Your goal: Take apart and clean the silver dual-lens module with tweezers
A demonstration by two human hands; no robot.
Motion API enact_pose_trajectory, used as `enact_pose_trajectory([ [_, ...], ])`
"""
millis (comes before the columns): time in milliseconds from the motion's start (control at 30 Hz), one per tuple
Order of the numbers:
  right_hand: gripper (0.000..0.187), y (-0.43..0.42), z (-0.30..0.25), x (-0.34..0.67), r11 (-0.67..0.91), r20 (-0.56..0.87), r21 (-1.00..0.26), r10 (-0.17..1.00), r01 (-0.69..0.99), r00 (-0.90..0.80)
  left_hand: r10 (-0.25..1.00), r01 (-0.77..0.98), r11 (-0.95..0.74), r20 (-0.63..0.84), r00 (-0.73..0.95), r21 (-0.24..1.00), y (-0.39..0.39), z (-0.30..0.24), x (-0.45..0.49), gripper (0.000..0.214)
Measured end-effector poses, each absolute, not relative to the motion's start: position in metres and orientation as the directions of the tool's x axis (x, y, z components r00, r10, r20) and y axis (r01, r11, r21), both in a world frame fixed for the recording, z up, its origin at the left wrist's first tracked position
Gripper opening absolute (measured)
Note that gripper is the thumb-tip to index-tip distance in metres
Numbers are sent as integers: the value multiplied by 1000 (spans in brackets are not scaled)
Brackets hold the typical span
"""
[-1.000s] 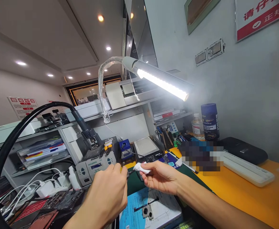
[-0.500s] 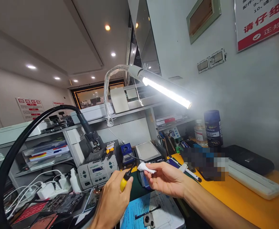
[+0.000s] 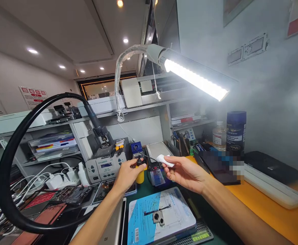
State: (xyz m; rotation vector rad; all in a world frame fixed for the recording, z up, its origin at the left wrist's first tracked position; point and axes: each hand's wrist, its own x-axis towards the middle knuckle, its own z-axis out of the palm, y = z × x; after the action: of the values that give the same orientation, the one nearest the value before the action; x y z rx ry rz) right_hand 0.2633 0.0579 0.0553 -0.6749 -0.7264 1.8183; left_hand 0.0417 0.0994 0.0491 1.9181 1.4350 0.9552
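My left hand (image 3: 128,174) has its thumb and fingers round the top of a small yellow bottle (image 3: 140,178) with a black tip (image 3: 139,160). The bottle is upright; I cannot tell whether it touches the mat. A folded white wad, tissue or cloth, (image 3: 161,159) is pinched between the thumb and fingers of my right hand (image 3: 187,173). Below both hands, a phone camera module (image 3: 158,217) with a dark flex strip (image 3: 157,210) lies on a blue and white box (image 3: 174,217).
A grey rework station (image 3: 105,168) stands behind my left hand, with a thick black hose (image 3: 1,163) looping at left. A lit lamp (image 3: 194,80) hangs overhead. Dismantled phone parts (image 3: 73,194) lie left; a dark blue can (image 3: 236,134) and clear bottle (image 3: 218,136) stand right.
My left hand has moved away from me with the yellow bottle, which has gone from tilted to upright. The right hand still holds the white wad. The view has shifted, showing more of the box.
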Motion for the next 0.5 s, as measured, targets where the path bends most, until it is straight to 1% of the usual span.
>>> enact_pose_trajectory([
  [167,26,59,64,279,-199,-56,-765,968,-613,-245,973,605,-227,151,175,763,109,38,35,34],
  [267,25,60,74,296,-115,-7,-766,985,-633,-170,970,611,-234,141,196,756,100,47,38,33],
  [433,25,64,86,331,73,77,-738,997,-671,23,918,540,-361,186,351,760,86,85,71,31],
  [500,26,65,89,342,136,100,-725,991,-675,93,887,497,-394,179,426,773,90,96,96,31],
])
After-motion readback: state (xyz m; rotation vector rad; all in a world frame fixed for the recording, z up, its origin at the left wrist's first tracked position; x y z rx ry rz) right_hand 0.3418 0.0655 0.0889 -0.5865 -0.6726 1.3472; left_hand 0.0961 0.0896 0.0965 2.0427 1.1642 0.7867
